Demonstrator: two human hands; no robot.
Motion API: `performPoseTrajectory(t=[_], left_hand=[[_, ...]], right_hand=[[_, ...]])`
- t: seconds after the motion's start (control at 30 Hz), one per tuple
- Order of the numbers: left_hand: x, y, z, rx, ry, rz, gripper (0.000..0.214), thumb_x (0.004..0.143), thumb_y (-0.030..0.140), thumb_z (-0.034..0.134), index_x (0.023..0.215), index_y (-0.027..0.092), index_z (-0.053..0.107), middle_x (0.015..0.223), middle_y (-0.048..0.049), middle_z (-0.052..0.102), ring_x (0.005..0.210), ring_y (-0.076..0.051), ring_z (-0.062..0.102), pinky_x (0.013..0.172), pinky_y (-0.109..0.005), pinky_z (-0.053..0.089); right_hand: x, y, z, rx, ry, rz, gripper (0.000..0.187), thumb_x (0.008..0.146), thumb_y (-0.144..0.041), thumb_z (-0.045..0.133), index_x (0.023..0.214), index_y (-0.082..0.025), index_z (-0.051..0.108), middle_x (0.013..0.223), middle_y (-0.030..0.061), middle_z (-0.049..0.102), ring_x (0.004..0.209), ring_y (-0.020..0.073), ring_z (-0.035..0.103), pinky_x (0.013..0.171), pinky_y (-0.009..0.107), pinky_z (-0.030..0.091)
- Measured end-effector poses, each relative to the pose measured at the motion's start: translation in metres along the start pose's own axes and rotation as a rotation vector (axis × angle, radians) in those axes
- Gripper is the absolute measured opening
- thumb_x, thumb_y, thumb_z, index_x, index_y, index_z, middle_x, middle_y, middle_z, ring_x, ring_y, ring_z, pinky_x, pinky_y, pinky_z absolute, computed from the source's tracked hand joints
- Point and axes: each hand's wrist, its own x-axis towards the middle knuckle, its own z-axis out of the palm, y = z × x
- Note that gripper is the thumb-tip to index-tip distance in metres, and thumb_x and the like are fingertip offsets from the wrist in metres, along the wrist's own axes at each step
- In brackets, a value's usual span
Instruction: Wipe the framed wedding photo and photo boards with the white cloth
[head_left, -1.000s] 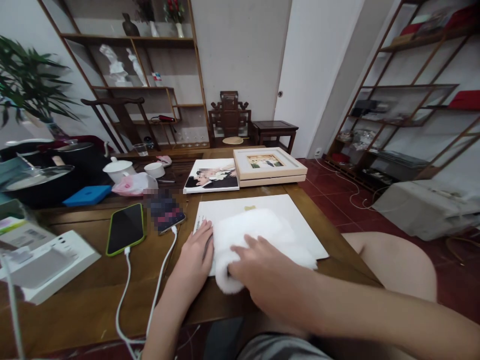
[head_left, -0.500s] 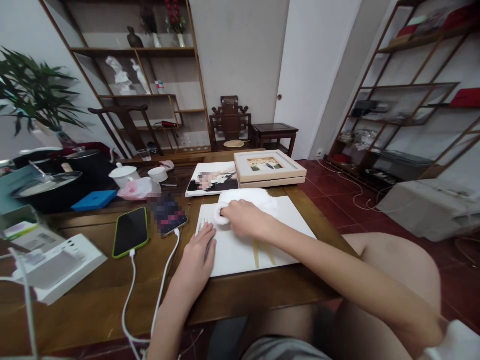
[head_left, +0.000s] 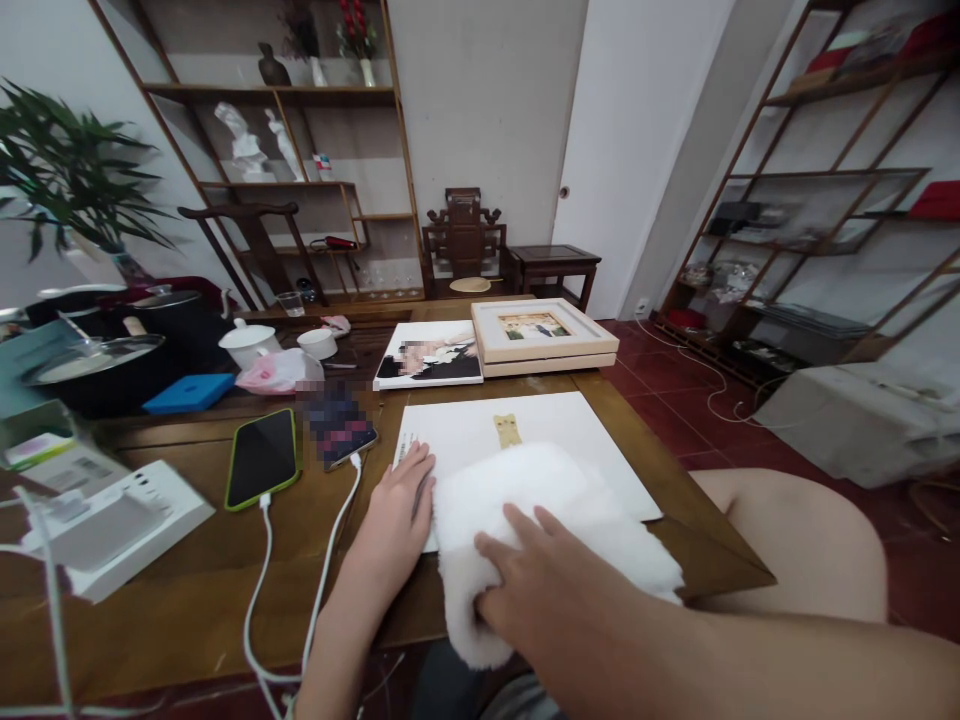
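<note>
A flat white panel (head_left: 450,425) lies on the wooden table in front of me, with a small tan hinge-like piece (head_left: 507,430) on its surface. My left hand (head_left: 401,505) rests flat at the panel's left edge, fingers stretched out and holding nothing. A fluffy white cloth (head_left: 540,475) covers the near part of the panel and hangs over the table's front edge. On top of it is my right hand (head_left: 532,580), fingers somewhat spread and the thumb side tucked at the cloth's fold, holding it. The panel's near edge is mostly hidden under the cloth.
Behind the panel are a photo print (head_left: 431,355) and stacked picture frames (head_left: 555,350). To the left lie two phones, one in a green case (head_left: 262,460), with white charging cables (head_left: 330,560). Farther left are a white box (head_left: 139,530), a blue box (head_left: 189,393) and pots (head_left: 97,370).
My right hand has drawn the white cloth from the panel's far side toward me, uncovering the far part and the tan piece. My left hand stays at the left edge.
</note>
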Motion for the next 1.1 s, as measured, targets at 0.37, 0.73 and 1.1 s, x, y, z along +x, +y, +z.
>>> performPoseTrajectory(t=[0.37,0.73,1.1], left_hand=[[-0.003,0.024,-0.022,-0.185,0.107,-0.086,0.042,0.093,0.029,0.031,0.13,0.013,0.043,0.141,-0.0117,0.042,0.133,-0.021,0.034,0.11,-0.041,0.027],[-0.005,0.02,-0.02,-0.302,0.238,-0.2,0.05,0.095,0.037,0.024,0.14,0.016,0.032,0.147,-0.0072,0.032,0.135,-0.02,0.029,0.112,-0.038,0.023],[-0.002,0.003,-0.007,-0.051,0.015,-0.025,0.038,0.09,0.025,0.036,0.116,0.01,0.058,0.128,-0.0163,0.055,0.122,-0.023,0.049,0.103,-0.042,0.038]], right_hand=[[0.094,0.09,-0.027,0.014,0.142,0.092,0.028,0.077,-0.006,0.043,0.094,-0.014,0.064,0.09,0.0129,0.065,0.082,0.0236,0.062,0.059,0.028,0.04],[0.051,0.027,-0.016,0.004,0.094,-0.169,0.01,0.076,-0.009,0.053,0.079,-0.015,0.061,0.087,0.0114,0.064,0.082,0.0258,0.059,0.069,0.037,0.043],[0.04,0.041,-0.014,0.07,0.098,0.133,0.02,0.076,-0.008,0.047,0.089,-0.016,0.061,0.086,0.011,0.063,0.08,0.0244,0.06,0.064,0.033,0.044]])
